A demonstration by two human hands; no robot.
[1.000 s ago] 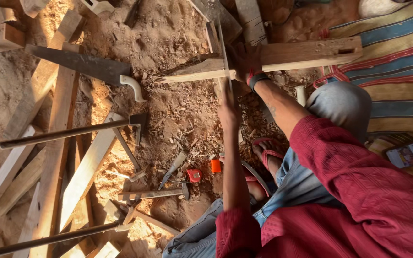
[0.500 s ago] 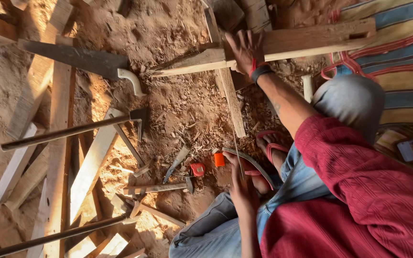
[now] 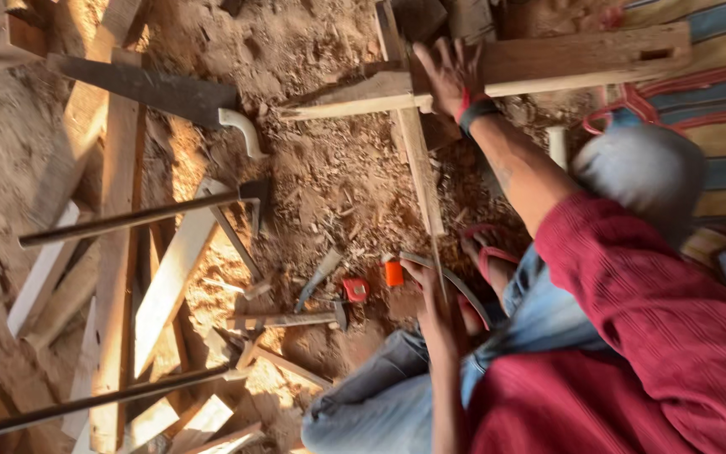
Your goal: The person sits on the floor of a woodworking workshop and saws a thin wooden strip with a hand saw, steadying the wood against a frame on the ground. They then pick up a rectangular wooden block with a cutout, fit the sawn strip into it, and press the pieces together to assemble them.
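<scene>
My right hand [image 3: 451,74], with a red and dark band on the wrist, presses flat on a thick wooden beam [image 3: 581,57] where a thin slat [image 3: 418,160] crosses it. A tapered piece [image 3: 350,97] sticks out to the left of the crossing. My left hand [image 3: 426,290] is closed around the near end of the slat, close to my sandalled foot [image 3: 485,252]. A dark curved strip [image 3: 464,290] lies beside that hand. I sit in a red shirt and jeans.
On the sawdust floor lie a handsaw with a white handle [image 3: 153,88], a long-handled tool [image 3: 128,219], a small hammer [image 3: 287,319], a chisel [image 3: 321,273], and small orange [image 3: 392,271] and red [image 3: 355,290] items. Planks [image 3: 119,252] pile at left. A striped mat [image 3: 716,92] is at right.
My left hand came down from the beam along the slat to its near end. My right hand stayed on the beam.
</scene>
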